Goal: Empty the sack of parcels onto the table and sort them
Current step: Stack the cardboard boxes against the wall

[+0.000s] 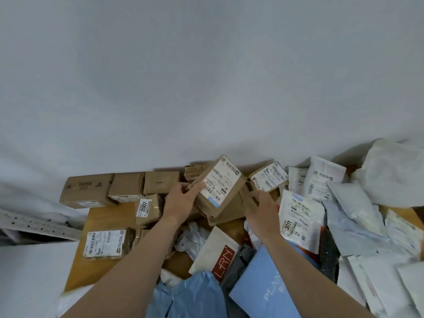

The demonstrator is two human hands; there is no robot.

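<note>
Head view: left grip [181, 198] clasps the near-left edge of a labelled cardboard box [220, 187], tilted over the table's [101, 226] far middle, probably stiff and light, best held across opposite edges; right grip [263, 203] just beside it, closure unclear.

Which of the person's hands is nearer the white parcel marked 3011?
Right. The right hand is just beside the 3011 parcel; the left hand grips a cardboard box farther away.

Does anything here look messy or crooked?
Yes. The soft mailers on the right lie jumbled over each other, unlike the brown boxes lined up at left. The left hand holds one labelled box tilted above the pile.
</note>
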